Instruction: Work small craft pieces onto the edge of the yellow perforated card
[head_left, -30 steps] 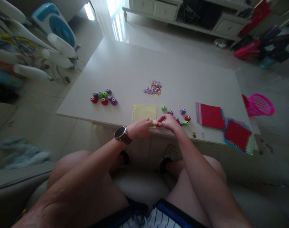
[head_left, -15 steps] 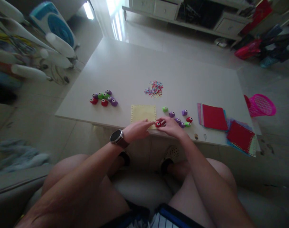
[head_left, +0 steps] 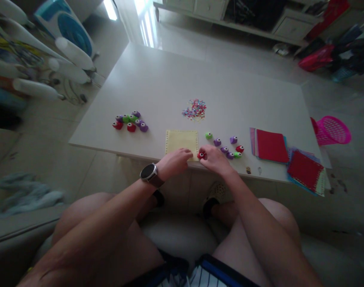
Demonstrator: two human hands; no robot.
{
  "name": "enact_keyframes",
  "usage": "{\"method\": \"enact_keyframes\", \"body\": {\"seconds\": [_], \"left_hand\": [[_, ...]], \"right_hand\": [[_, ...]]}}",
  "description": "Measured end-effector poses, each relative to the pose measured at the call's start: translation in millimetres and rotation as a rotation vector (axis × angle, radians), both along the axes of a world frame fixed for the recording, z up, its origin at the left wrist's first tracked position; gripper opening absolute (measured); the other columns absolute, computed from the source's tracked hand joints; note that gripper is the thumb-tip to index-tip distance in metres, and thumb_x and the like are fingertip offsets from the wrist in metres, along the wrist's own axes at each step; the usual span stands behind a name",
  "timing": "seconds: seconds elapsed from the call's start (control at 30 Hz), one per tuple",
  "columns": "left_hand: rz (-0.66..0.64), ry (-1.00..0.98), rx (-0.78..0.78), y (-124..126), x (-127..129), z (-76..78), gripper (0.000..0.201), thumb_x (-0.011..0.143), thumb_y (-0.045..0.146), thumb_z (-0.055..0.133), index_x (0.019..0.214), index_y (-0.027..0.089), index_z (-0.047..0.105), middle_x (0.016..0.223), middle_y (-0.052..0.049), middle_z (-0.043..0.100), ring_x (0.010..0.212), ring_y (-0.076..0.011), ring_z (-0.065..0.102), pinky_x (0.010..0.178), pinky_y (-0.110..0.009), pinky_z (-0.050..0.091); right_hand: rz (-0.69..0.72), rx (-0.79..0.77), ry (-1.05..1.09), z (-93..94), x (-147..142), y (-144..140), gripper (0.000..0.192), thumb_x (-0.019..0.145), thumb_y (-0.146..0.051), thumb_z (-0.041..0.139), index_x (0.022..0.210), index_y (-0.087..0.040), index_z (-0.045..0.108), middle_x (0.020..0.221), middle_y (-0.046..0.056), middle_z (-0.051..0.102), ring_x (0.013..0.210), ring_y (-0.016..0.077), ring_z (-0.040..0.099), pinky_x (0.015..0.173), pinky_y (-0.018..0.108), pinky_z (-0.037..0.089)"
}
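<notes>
A pale yellow sheet of paper (head_left: 181, 139) with small holes punched along its edges lies at the table's near edge. My left hand (head_left: 177, 161), wearing a watch, is closed at the sheet's lower right part, fingertips on the paper. At the sheet's right edge, my right hand (head_left: 214, 158) grips a red craft punch (head_left: 201, 155) with a round white button. The contact between punch and paper is partly hidden by my fingers. Beside my right hand stand several more punches, among them a green craft punch (head_left: 209, 135) and a purple craft punch (head_left: 233, 139).
Tiny coloured paper cut-outs (head_left: 196, 109) lie heaped beyond the sheet. Another group of punches (head_left: 131, 127) stands at left. Stacks of coloured paper (head_left: 271, 146) and punched sheets (head_left: 305, 171) lie at right, near a pink basket (head_left: 334, 130). Two small items (head_left: 248, 170) lie by the near edge.
My left index finger has drawn back from the punch and curled onto the paper. The red punch, in my right hand, has turned and moved slightly right. The view has shifted a little.
</notes>
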State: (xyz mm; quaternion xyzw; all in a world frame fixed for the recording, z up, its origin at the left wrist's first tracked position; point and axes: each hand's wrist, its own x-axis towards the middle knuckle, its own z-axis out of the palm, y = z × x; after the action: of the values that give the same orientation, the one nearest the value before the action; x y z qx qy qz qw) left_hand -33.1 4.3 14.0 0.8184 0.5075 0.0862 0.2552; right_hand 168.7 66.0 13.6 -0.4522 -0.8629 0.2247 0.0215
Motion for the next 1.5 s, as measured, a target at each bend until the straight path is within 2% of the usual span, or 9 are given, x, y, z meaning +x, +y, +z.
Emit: {"method": "enact_keyframes", "body": {"seconds": [0.17, 0.43, 0.6, 0.73, 0.87, 1.0, 1.13, 1.33, 1.5], "left_hand": [[0.04, 0.176, 0.012, -3, 1, 2.3, 0.061, 0.09, 0.006, 0.053, 0.148, 0.026, 0.055, 0.154, -0.008, 0.055, 0.13, -0.0279, 0.055, 0.1, -0.042, 0.053], [0.034, 0.233, 0.008, -6, 2, 0.9, 0.062, 0.09, 0.011, 0.056, 0.15, 0.027, 0.053, 0.156, -0.007, 0.051, 0.131, -0.0289, 0.052, 0.098, -0.042, 0.052], [0.066, 0.238, -0.018, -6, 1, 3.5, 0.061, 0.09, 0.012, 0.057, 0.15, 0.024, 0.052, 0.156, -0.011, 0.05, 0.133, -0.0314, 0.05, 0.098, -0.046, 0.053], [0.082, 0.222, -0.026, -5, -1, 3.3, 0.062, 0.089, 0.011, 0.057, 0.149, 0.023, 0.052, 0.156, -0.013, 0.05, 0.133, -0.0337, 0.05, 0.097, -0.047, 0.053], [0.082, 0.22, -0.024, -5, -2, 1.1, 0.062, 0.088, 0.012, 0.059, 0.148, 0.026, 0.053, 0.155, -0.011, 0.051, 0.131, -0.0334, 0.05, 0.096, -0.046, 0.052], [0.107, 0.23, -0.011, -6, -1, 2.0, 0.058, 0.086, 0.013, 0.064, 0.143, 0.024, 0.054, 0.15, -0.013, 0.053, 0.131, -0.0335, 0.049, 0.098, -0.046, 0.05], [0.092, 0.277, 0.018, -10, 5, 5.9, 0.05, 0.086, 0.009, 0.065, 0.134, 0.016, 0.055, 0.135, -0.017, 0.058, 0.127, -0.0326, 0.052, 0.105, -0.048, 0.046], [0.136, 0.318, 0.089, -20, 24, 1.9, 0.041, 0.089, 0.011, 0.061, 0.129, 0.017, 0.055, 0.139, -0.019, 0.056, 0.128, -0.036, 0.049, 0.098, -0.053, 0.049], [0.212, 0.055, -0.011, -3, 18, 3.1, 0.014, 0.092, 0.012, 0.052, 0.097, 0.017, 0.063, 0.104, -0.011, 0.068, 0.1, -0.0256, 0.061, 0.086, -0.039, 0.05]], "right_hand": [[-0.033, -0.018, -0.041, -0.3, 5, 3, 0.016, 0.077, -0.009, 0.063, 0.089, -0.021, 0.064, 0.092, 0.005, 0.068, 0.082, 0.0193, 0.059, 0.07, 0.03, 0.039], [-0.167, -0.03, -0.039, -1.5, 10, 9, 0.014, 0.083, -0.011, 0.064, 0.092, -0.021, 0.068, 0.098, 0.006, 0.07, 0.084, 0.0195, 0.062, 0.074, 0.031, 0.043], [-0.209, 0.104, -0.107, -2.5, 14, 11, 0.018, 0.086, -0.011, 0.061, 0.098, -0.02, 0.07, 0.103, 0.009, 0.071, 0.096, 0.0257, 0.061, 0.081, 0.036, 0.046], [-0.04, 0.178, -0.017, -1.6, 13, 10, 0.021, 0.088, -0.012, 0.063, 0.104, -0.02, 0.074, 0.113, 0.011, 0.069, 0.112, 0.0295, 0.055, 0.094, 0.042, 0.046], [0.198, 0.118, 0.015, -1.2, 7, 1, 0.013, 0.092, -0.02, 0.068, 0.096, -0.024, 0.079, 0.113, 0.009, 0.069, 0.118, 0.0287, 0.053, 0.099, 0.046, 0.041], [0.244, 0.129, -0.032, -2.2, 2, -8, 0.011, 0.093, -0.023, 0.071, 0.092, -0.027, 0.081, 0.115, 0.008, 0.07, 0.122, 0.03, 0.052, 0.1, 0.049, 0.034], [0.174, 0.142, 0.017, -2.2, 2, -8, 0.012, 0.092, -0.025, 0.07, 0.099, -0.026, 0.08, 0.115, 0.008, 0.071, 0.12, 0.0296, 0.053, 0.098, 0.047, 0.033], [-0.013, 0.16, 0.041, 0.2, 5, -2, 0.012, 0.091, -0.024, 0.068, 0.099, -0.023, 0.077, 0.111, 0.008, 0.072, 0.116, 0.0307, 0.054, 0.091, 0.044, 0.034], [-0.179, 0.184, 0.144, 4.6, 6, 2, 0.013, 0.092, -0.02, 0.061, 0.093, -0.022, 0.074, 0.107, 0.009, 0.073, 0.11, 0.0299, 0.058, 0.091, 0.043, 0.037]]}}
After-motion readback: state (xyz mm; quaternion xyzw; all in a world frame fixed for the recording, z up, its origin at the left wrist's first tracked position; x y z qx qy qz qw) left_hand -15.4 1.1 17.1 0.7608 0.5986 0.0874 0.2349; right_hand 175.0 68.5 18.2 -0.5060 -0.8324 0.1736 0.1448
